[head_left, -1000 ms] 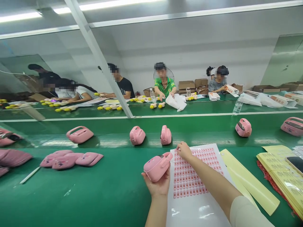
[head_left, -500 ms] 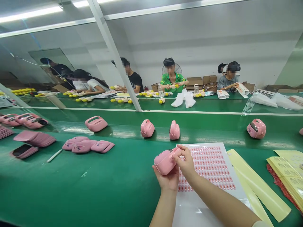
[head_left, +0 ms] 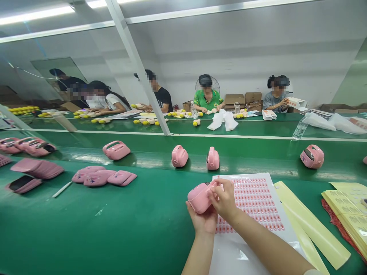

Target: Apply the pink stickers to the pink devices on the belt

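The left hand (head_left: 205, 222) is cupped under a pink handled casing (head_left: 198, 199), grasping it from below and tilting it up off the tabletop (head_left: 137, 233). The right hand (head_left: 227, 200) has its fingers bent against the handle end of that casing; whether they pinch it or only press cannot be told, and any label under them is hidden. The step in hand looks like fixing one of the small oval stickers to the handle's side and smoothing it down. That being so, the next move calls for a steady left palm and even fingertip pressure, so that the sticker seats flat.

The sticker sheet (head_left: 259, 210) lies below and to the right of the hands, its left part passing beneath them. Further right are yellow paper strips (head_left: 317, 229), which crowd that side. Ahead of the hands, past the tabletop's far edge, runs a green strip (head_left: 255, 164) bearing two more casings (head_left: 212, 158), near enough to be nudged by a careless reach. The roomiest stretch is to the left of the hands: bare tabletop as far as the flat pink pieces (head_left: 99, 178) and a white stick (head_left: 62, 189)
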Available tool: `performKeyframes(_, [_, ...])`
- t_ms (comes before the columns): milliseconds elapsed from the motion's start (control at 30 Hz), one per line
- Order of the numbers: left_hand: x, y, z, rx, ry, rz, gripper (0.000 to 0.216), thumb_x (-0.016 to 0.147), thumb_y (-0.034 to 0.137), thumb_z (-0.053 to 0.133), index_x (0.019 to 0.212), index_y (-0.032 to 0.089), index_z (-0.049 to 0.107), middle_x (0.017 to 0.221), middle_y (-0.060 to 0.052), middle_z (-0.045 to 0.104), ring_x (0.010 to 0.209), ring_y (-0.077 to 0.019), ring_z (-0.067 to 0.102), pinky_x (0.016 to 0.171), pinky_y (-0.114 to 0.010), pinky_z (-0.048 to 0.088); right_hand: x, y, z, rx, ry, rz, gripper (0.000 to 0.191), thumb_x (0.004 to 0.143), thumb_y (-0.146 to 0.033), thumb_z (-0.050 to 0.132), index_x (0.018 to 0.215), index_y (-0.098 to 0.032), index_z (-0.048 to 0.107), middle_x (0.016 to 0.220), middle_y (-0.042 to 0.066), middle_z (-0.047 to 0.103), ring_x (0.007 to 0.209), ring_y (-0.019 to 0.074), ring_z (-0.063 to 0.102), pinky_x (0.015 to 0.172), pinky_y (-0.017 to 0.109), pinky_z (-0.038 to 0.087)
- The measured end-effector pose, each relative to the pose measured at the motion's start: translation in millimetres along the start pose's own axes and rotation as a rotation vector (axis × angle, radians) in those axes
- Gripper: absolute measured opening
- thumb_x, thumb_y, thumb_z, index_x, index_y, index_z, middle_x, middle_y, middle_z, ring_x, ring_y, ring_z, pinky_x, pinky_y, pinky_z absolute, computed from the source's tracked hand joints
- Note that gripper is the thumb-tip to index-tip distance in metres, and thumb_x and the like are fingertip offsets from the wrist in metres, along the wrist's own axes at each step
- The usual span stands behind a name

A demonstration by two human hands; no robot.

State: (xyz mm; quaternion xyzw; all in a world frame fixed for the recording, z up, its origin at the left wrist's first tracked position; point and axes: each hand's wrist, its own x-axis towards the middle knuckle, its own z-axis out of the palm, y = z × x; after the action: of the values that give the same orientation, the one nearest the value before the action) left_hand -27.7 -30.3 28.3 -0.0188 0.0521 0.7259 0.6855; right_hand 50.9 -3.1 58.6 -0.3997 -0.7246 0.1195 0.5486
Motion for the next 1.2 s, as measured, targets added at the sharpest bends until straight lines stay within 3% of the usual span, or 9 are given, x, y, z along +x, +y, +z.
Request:
performKeyframes(67, [-1, 0, 0, 0.008, 0.008, -0.007, 0.066, 0.072, 0.046, 0.049, 0.129, 0.015, 0.033, 0.103, -0.013, 0.063, 0.091, -0.0230, 0.062, 0.078, -0.031, 0.048, 1, 4, -1, -0.045, -0.008, -0.031, 0.008, 0.074, -0.030, 0.055, 0.073, -0.022, 0.055, 0.100, 0.008, 0.054, 0.094, 0.0233, 0.050, 0.083, 0.042, 0.035])
performKeyframes(200, [-2, -1, 5, 0.022, 0.076, 0.029, 0.063, 0.073, 0.046, 0.048, 0.128, 0.016, 0.036, 0.098, -0.012, 0.065, 0.088, -0.0244, 0.063, 0.077, -0.033, 0.050, 3, 5, 1, 0.024, -0.002, 0.036, 0.038, 0.066, -0.035, 0.062, 0.099, -0.020, 0.050, 0.105, 0.010, 0.052, 0.101, 0.0257, 0.046, 0.087, 0.043, 0.035])
performKeyframes(267, [-3, -2, 8, 0.010, 0.086, 0.036, 0.060, 0.075, 0.047, 0.047, 0.126, 0.016, 0.039, 0.096, -0.011, 0.065, 0.089, -0.0248, 0.062, 0.077, -0.033, 0.050, 2, 2, 2, 0.110, -0.028, 0.074, 0.039, 0.067, -0.035, 0.060, 0.102, -0.021, 0.048, 0.106, 0.010, 0.050, 0.102, 0.0248, 0.046, 0.088, 0.043, 0.036])
performKeyframes(467, [-5, 0, 12, 0.043, 0.086, 0.042, 0.052, 0.076, 0.043, 0.045, 0.121, 0.016, 0.043, 0.097, -0.010, 0.065, 0.091, -0.0232, 0.062, 0.077, -0.032, 0.050, 5, 7, 8, 0.283, -0.023, 0.180, 0.016, 0.079, -0.030, 0.044, 0.091, -0.021, 0.050, 0.091, 0.005, 0.051, 0.089, 0.0191, 0.049, 0.081, 0.037, 0.040])
performKeyframes(600, [-6, 3, 15, 0.061, 0.026, 0.115, 0.047, 0.078, 0.046, 0.044, 0.116, 0.019, 0.047, 0.103, -0.007, 0.064, 0.102, -0.0232, 0.057, 0.084, -0.035, 0.048, 29, 44, 11, 0.103, -0.136, 0.415, 0.022, 0.081, -0.020, 0.034, 0.095, -0.020, 0.052, 0.093, 0.006, 0.055, 0.089, 0.0177, 0.051, 0.080, 0.033, 0.041])
performKeyframes(800, [-2, 9, 8, 0.095, -0.017, 0.179, 0.050, 0.070, 0.051, 0.054, 0.110, 0.021, 0.052, 0.108, -0.005, 0.063, 0.103, -0.0210, 0.056, 0.087, -0.032, 0.046, 56, 85, 19, -0.073, -0.296, 0.511, 0.011, 0.065, -0.013, 0.057, 0.073, -0.018, 0.063, 0.089, 0.010, 0.060, 0.098, 0.0273, 0.046, 0.087, 0.042, 0.032])
performKeyframes(933, [2, 13, 3, 0.111, -0.019, 0.209, 0.046, 0.071, 0.051, 0.054, 0.108, 0.024, 0.054, 0.104, -0.004, 0.064, 0.101, -0.0221, 0.057, 0.086, -0.035, 0.046, 55, 83, 26, -0.078, -0.332, 0.539, 0.011, 0.059, -0.008, 0.063, 0.053, -0.018, 0.060, 0.080, 0.008, 0.063, 0.097, 0.0296, 0.048, 0.085, 0.045, 0.031])
performKeyframes(1067, [3, 13, 8, 0.200, 0.075, 0.213, 0.039, 0.072, 0.051, 0.055, 0.105, 0.029, 0.056, 0.102, -0.003, 0.064, 0.101, -0.0250, 0.056, 0.080, -0.038, 0.049, 60, 74, 16, 0.017, -0.286, 0.547, 0.012, 0.068, -0.013, 0.057, 0.059, -0.019, 0.062, 0.085, 0.005, 0.065, 0.095, 0.0228, 0.053, 0.087, 0.040, 0.034])
performKeyframes(1200, [-2, 0, 15, 0.615, 0.119, 0.300, 0.047, 0.067, 0.049, 0.062, 0.108, 0.028, 0.054, 0.109, -0.005, 0.060, 0.105, -0.0272, 0.053, 0.078, -0.038, 0.049, 74, 52, -17, 0.145, -0.238, 0.552, 0.017, 0.075, -0.023, 0.052, 0.065, -0.018, 0.064, 0.091, 0.006, 0.066, 0.094, 0.0184, 0.056, 0.083, 0.032, 0.040])
